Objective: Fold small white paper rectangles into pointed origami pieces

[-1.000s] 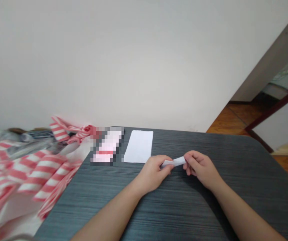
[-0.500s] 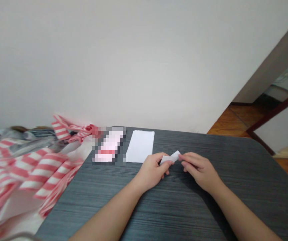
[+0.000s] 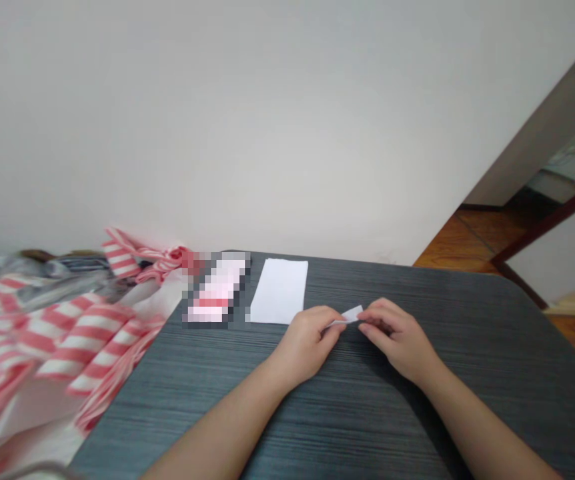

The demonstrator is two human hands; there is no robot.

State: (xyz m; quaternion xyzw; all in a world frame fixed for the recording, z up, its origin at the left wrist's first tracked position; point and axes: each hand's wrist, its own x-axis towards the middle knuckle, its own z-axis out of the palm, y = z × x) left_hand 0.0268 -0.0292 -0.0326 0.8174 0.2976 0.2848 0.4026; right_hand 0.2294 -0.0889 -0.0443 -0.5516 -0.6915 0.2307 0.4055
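A small folded piece of white paper (image 3: 352, 314) is held just above the dark table. My left hand (image 3: 310, 343) pinches its left end between thumb and fingers, hiding part of it. At the paper's right tip are the curled fingers of my right hand (image 3: 397, 337), closed on that end. The thumb of this hand sits a little below the index finger. Behind my left hand, a flat stack or sheet of white paper (image 3: 280, 290) lies on the table, its lower right corner close to my knuckles.
The dark wood-grain table (image 3: 317, 413) reaches back to a white wall (image 3: 287, 133). A blurred-out pinkish item (image 3: 217, 290) lies left of the white paper. Red-and-white striped cloth (image 3: 82, 333) is heaped beyond the table's left edge. Wooden floor (image 3: 447, 237) shows at right.
The folded paper has tilted flatter, showing less of its face. My right fingers have moved slightly and curled closer around its right end. My left hand has barely shifted.
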